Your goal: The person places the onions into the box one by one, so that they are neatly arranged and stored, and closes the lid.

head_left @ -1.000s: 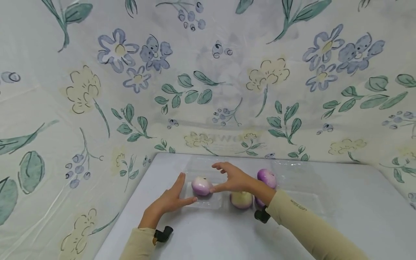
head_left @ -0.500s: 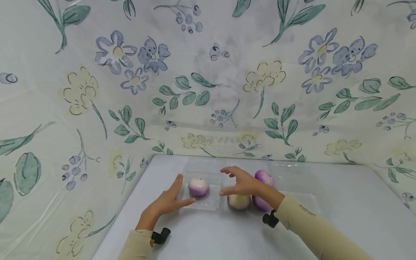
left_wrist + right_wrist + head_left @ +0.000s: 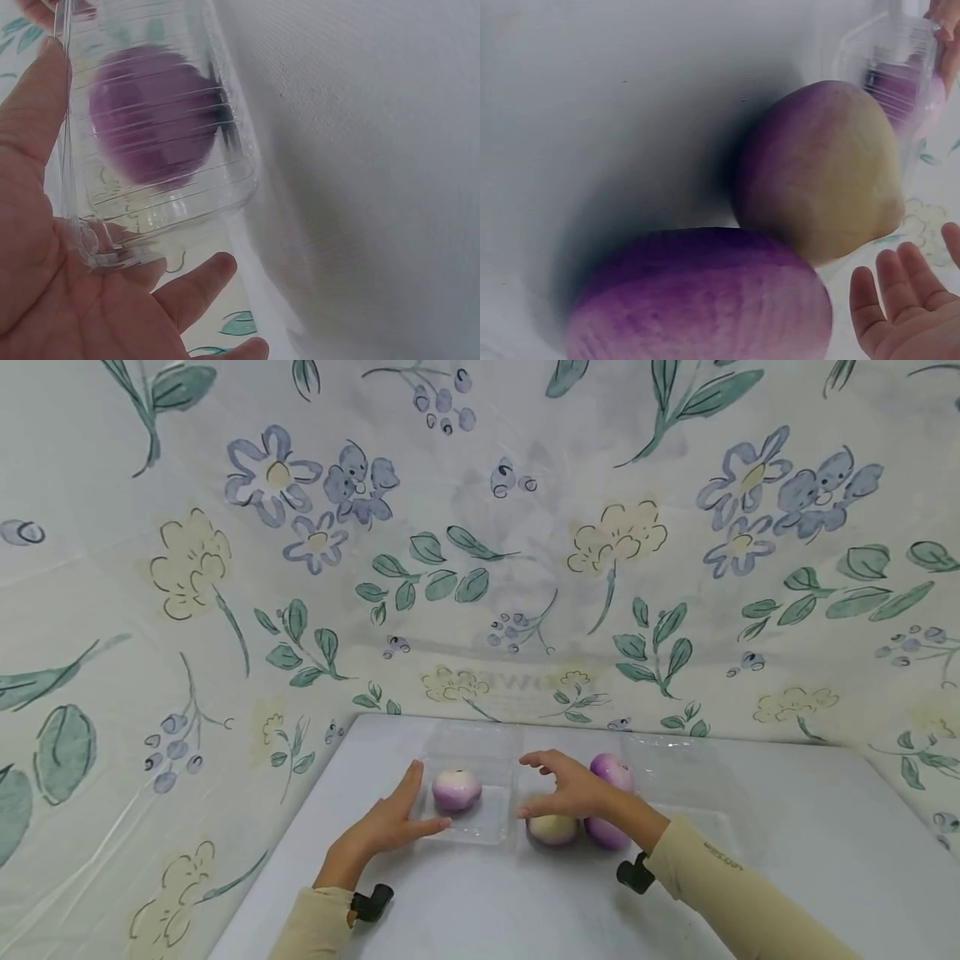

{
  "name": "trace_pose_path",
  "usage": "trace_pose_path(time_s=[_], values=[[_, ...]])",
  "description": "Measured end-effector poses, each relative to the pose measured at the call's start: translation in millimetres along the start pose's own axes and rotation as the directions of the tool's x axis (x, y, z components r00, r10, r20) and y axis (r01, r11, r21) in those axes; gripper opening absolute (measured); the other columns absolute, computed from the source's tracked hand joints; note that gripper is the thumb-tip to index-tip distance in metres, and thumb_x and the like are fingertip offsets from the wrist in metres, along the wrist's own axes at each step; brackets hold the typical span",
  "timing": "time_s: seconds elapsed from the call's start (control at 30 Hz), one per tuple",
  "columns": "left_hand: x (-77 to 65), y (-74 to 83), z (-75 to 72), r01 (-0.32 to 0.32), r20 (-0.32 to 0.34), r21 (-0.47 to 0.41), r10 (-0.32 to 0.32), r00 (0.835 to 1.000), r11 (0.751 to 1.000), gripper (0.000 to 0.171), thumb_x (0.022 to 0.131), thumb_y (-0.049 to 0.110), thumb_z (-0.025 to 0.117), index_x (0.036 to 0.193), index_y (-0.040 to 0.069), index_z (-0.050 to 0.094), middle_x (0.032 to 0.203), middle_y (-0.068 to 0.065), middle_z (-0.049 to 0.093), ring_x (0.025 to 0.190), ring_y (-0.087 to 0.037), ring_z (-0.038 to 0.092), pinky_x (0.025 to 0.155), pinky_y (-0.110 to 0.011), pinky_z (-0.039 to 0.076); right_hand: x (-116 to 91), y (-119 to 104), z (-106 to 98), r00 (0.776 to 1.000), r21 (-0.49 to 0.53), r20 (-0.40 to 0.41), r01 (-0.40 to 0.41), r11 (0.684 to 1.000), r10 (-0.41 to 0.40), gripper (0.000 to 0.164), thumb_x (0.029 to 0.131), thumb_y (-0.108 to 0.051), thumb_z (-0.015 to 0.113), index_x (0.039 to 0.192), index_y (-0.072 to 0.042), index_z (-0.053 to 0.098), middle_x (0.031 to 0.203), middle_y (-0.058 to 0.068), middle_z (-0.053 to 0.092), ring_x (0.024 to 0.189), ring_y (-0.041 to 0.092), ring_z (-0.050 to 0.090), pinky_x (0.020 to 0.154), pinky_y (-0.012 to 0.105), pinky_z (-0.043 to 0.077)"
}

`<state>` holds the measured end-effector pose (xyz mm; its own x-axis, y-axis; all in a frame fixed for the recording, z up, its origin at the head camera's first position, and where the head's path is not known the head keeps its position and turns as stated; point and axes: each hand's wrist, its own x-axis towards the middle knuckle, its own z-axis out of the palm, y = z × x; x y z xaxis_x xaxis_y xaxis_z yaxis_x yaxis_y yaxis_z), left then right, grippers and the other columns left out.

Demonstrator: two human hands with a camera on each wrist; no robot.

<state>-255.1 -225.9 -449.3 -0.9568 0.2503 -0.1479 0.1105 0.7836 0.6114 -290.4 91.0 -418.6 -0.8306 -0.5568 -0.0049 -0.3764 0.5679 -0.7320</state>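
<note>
Left hand (image 3: 386, 825), spread against the plastic clamshell (image 3: 489, 827), could shove it, rolling its turnip (image 3: 456, 791); right hand (image 3: 573, 789), right of it, released.

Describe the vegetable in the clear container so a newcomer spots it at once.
Start at the white table before the flowered backdrop. On its left half is a clear plastic container holding the rounded purple-and-white vegetable. It alone sits in that container; the other three vegetables cluster to its right, outside it.

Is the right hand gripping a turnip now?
No, the right wrist view shows the right hand empty, apart from the yellowish turnip and the purple turnip.
</note>
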Motion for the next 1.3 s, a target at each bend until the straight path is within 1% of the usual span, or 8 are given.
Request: trace_pose_path(time_s=[0.1,0.23,0.33,0.47,0.6,0.93,1.17,1.3], values=[[0.7,0.8,0.5,-0.01,-0.006,0.001,0.01,1.0,1.0,0.114,0.085,0.052,0.071,0.157,0.0,0.0,0.165,-0.02,-0.001,0.152,-0.042,0.007,0.115,-0.071,0.007,-3,1,0,1.0,0.008,0.005,-0.001,1.0,0.001,0.085,0.076,-0.045,0.084,0.143,-0.007,0.048,0.145,0.012,0.05,0.131,0.036,0.048,0.102,0.054,0.047],[3.3,0.5,-0.5,0.0,-0.003,0.008,0.0,1.0,1.0,0.114,0.086,0.054,0.07,0.158,0.001,-0.002,0.166,-0.019,-0.002,0.153,-0.039,0.006,0.117,-0.068,0.006,-7,1,-2,1.0,0.003,0.003,0.018,1.0,-0.018,0.084,0.076,-0.043,0.084,0.143,-0.006,0.048,0.145,0.015,0.05,0.13,0.037,0.049,0.102,0.053,0.046],[4.9,-0.3,-1.9,0.003,0.001,0.008,-0.003,1.0,1.0,0.114,0.086,0.054,0.069,0.158,0.001,-0.003,0.166,-0.018,-0.004,0.153,-0.039,0.005,0.117,-0.067,0.006,-9,3,-3,1.0,0.008,0.002,0.031,0.999,-0.031,0.084,0.076,-0.042,0.084,0.142,-0.004,0.048,0.145,0.016,0.05,0.13,0.039,0.048,0.104,0.055,0.044],[4.0,-0.3,-1.8,-0.001,0.0,0.003,0.001,1.0,1.0,0.115,0.086,0.053,0.07,0.157,0.001,-0.003,0.166,-0.019,-0.003,0.153,-0.04,0.005,0.117,-0.068,0.006,-9,5,-2,1.0,0.011,0.011,0.007,1.0,-0.007,0.084,0.076,-0.041,0.084,0.143,-0.005,0.047,0.146,0.015,0.049,0.131,0.038,0.047,0.106,0.055,0.043],[2.9,0.4,-0.3,0.0,-0.002,-0.002,0.0,1.0,1.0,0.115,0.086,0.053,0.07,0.157,0.0,-0.002,0.166,-0.02,-0.003,0.153,-0.04,0.005,0.117,-0.068,0.006,-10,6,-1,1.0,-0.015,0.014,-0.025,1.0,0.025,0.085,0.075,-0.043,0.085,0.143,-0.007,0.048,0.145,0.013,0.05,0.131,0.035,0.048,0.106,0.054,0.042],[2.2,0.4,-0.1,-0.002,0.01,-0.023,0.002,1.0,1.0,0.114,0.087,0.051,0.071,0.157,0.0,-0.003,0.166,-0.019,-0.004,0.153,-0.04,0.004,0.117,-0.067,0.008,-14,13,4,1.0,-0.018,0.009,-0.015,1.0,0.015,0.084,0.074,-0.042,0.086,0.141,-0.008,0.05,0.143,0.015,0.052,0.13,0.036,0.049,0.106,0.055,0.042],[3.0,0.1,-0.1,0.017,0.011,-0.028,-0.017,1.0,0.999,0.115,0.086,0.052,0.071,0.158,0.002,-0.004,0.166,-0.018,-0.004,0.153,-0.04,0.004,0.118,-0.066,0.009,-12,14,7,0.996,-0.056,0.044,-0.072,0.996,0.074,0.084,0.073,-0.043,0.086,0.142,-0.013,0.049,0.143,0.012,0.051,0.132,0.033,0.048,0.108,0.057,0.041],[3.2,0.8,0.0,0.02,0.01,-0.028,-0.02,1.0,0.999,0.115,0.086,0.052,0.071,0.158,0.003,-0.004,0.166,-0.018,-0.004,0.153,-0.04,0.004,0.118,-0.065,0.01,-12,11,6,0.995,-0.062,0.064,-0.069,0.996,0.072,0.085,0.073,-0.042,0.087,0.142,-0.012,0.048,0.144,0.013,0.05,0.132,0.034,0.047,0.108,0.058,0.04]])
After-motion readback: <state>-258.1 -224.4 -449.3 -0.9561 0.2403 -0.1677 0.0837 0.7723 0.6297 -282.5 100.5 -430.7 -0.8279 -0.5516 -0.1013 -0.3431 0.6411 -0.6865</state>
